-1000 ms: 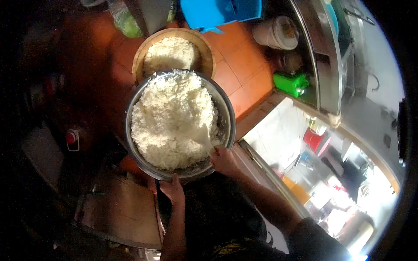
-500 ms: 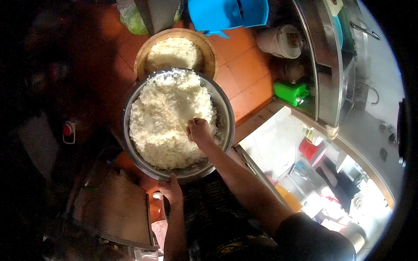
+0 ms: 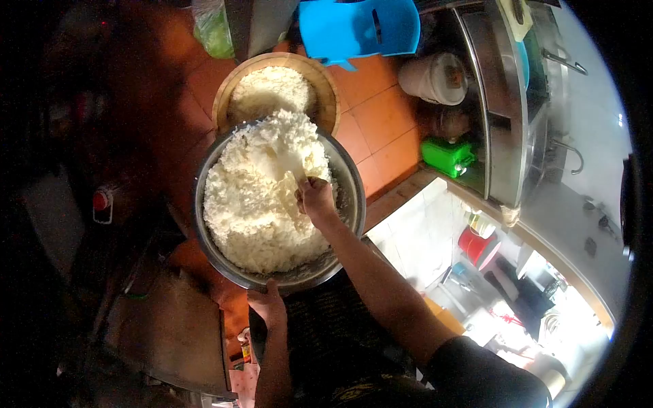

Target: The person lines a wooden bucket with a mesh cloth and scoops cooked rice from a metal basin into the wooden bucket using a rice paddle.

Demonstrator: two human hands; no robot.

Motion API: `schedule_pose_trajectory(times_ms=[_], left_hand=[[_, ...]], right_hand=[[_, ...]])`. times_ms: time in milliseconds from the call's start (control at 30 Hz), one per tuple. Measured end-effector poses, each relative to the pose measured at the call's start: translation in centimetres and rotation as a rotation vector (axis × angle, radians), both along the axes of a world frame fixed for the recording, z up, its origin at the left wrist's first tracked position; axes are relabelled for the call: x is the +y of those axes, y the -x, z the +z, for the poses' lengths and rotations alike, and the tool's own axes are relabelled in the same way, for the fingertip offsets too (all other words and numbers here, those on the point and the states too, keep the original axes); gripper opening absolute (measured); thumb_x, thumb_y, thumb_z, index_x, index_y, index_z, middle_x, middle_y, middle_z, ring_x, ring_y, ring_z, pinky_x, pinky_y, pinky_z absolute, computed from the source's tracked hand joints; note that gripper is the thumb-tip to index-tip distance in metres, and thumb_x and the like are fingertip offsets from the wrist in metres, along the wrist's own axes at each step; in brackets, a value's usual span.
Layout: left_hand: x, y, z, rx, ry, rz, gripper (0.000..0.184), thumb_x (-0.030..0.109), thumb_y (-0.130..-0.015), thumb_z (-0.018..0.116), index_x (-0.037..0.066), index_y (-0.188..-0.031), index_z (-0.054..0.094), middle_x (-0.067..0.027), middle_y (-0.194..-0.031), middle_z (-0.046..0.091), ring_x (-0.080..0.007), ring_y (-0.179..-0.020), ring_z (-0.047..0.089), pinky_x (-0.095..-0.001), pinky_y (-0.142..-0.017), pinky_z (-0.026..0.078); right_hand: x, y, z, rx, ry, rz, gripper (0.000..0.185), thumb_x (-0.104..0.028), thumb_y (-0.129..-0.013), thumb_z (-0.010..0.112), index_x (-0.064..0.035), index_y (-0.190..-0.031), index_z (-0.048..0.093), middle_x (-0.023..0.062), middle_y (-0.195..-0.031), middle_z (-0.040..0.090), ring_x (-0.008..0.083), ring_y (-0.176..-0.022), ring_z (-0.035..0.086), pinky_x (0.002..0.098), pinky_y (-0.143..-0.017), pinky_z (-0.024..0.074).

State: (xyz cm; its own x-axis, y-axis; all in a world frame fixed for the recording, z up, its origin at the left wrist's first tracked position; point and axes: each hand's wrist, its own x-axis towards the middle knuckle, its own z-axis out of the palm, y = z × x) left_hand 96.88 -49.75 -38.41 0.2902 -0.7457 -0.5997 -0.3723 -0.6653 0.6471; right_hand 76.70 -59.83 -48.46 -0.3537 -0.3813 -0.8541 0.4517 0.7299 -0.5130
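Note:
A wide metal bowl is heaped with white rice-like grains. My left hand grips the bowl's near rim, thumb on top. Over the right part of the heap, my right hand is closed on the handle of a pale paddle, whose blade lies against the grains. Beyond the bowl's far rim, and partly hidden by it, stands a round wooden tub holding more of the white grains.
On the orange tiled floor are a blue plastic object, a lidded white bucket and a green container. A metal counter runs along the right. At lower left is a brown board-like surface.
My right hand has moved from the bowl's lower right rim in over the heap, with the paddle now angled toward the far side. My left hand remains at the near rim.

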Motion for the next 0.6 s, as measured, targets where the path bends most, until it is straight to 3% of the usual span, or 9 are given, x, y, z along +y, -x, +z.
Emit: schedule_pose_trajectory(times_ms=[233, 333, 400, 467, 533, 567, 600], left_hand=[[2.1, -0.4, -1.8, 0.061, 0.06, 0.203, 0.014, 0.002, -0.08, 0.061, -0.003, -0.081, 0.048, -0.0056, -0.076, 0.052, -0.0151, -0.067, 0.047, -0.0274, -0.064, 0.039], [1.6, -1.5, -1.4, 0.102, -0.106, 0.056, 0.014, 0.002, -0.081, 0.06, -0.004, -0.088, 0.049, -0.008, -0.087, 0.053, -0.0153, -0.076, 0.049, -0.0259, -0.071, 0.038], [0.7, -0.7, -0.3, 0.077, -0.126, 0.071, 0.015, 0.004, -0.081, 0.06, -0.004, -0.086, 0.049, -0.0077, -0.083, 0.053, -0.016, -0.073, 0.049, -0.0262, -0.068, 0.038], [0.4, -0.2, -0.3, 0.047, -0.097, 0.091, 0.015, 0.005, -0.081, 0.06, -0.004, -0.084, 0.048, -0.0073, -0.079, 0.052, -0.0167, -0.069, 0.048, -0.027, -0.066, 0.039], [1.5, -0.5, -1.6, 0.003, -0.035, 0.107, 0.016, 0.005, -0.08, 0.059, -0.004, -0.081, 0.047, -0.0069, -0.075, 0.05, -0.0171, -0.065, 0.046, -0.0284, -0.062, 0.039], [1.6, -0.9, -1.4, 0.011, -0.074, 0.076, 0.016, 0.005, -0.081, 0.06, -0.004, -0.082, 0.047, -0.0074, -0.075, 0.05, -0.018, -0.065, 0.046, -0.0291, -0.062, 0.039], [1.7, -1.1, -1.5, 0.018, -0.113, 0.045, 0.016, 0.005, -0.081, 0.06, -0.005, -0.083, 0.047, -0.008, -0.075, 0.05, -0.0188, -0.065, 0.046, -0.0299, -0.061, 0.039]], right_hand=[[-3.0, 1.4, 1.2, 0.095, 0.012, 0.061, 0.029, -0.02, -0.098, 0.046, -0.0025, -0.075, 0.047, 0.0036, -0.059, 0.045, 0.0111, -0.044, 0.04, 0.0299, -0.04, 0.0324], [-3.1, 2.5, 0.2, 0.132, -0.03, 0.183, 0.031, -0.023, -0.098, 0.045, -0.0032, -0.075, 0.048, 0.004, -0.059, 0.046, 0.0119, -0.044, 0.041, 0.0301, -0.04, 0.0339], [0.0, 3.4, -0.3, 0.216, -0.041, 0.462, 0.032, -0.026, -0.098, 0.046, -0.0029, -0.076, 0.049, 0.0041, -0.059, 0.046, 0.0115, -0.044, 0.042, 0.0298, -0.041, 0.035], [3.1, 4.7, 3.0, 0.494, 0.147, 0.897, 0.034, -0.03, -0.097, 0.048, -0.0018, -0.078, 0.051, 0.004, -0.06, 0.047, 0.0108, -0.045, 0.043, 0.0293, -0.041, 0.0358], [3.7, 4.8, 11.0, 0.329, -0.008, 0.869, 0.036, -0.032, -0.096, 0.049, 0.0002, -0.081, 0.053, 0.0034, -0.06, 0.048, 0.01, -0.044, 0.043, 0.0289, -0.04, 0.0358], [3.3, 4.3, 14.7, -0.065, -0.341, 0.528, 0.036, -0.032, -0.095, 0.05, 0.0014, -0.081, 0.053, 0.003, -0.06, 0.048, 0.0097, -0.044, 0.043, 0.0288, -0.039, 0.0356], [3.8, 4.2, 16.6, -0.142, -0.369, 0.542, 0.036, -0.031, -0.096, 0.05, 0.0017, -0.081, 0.054, 0.0032, -0.06, 0.049, 0.01, -0.044, 0.043, 0.0285, -0.039, 0.0354]])
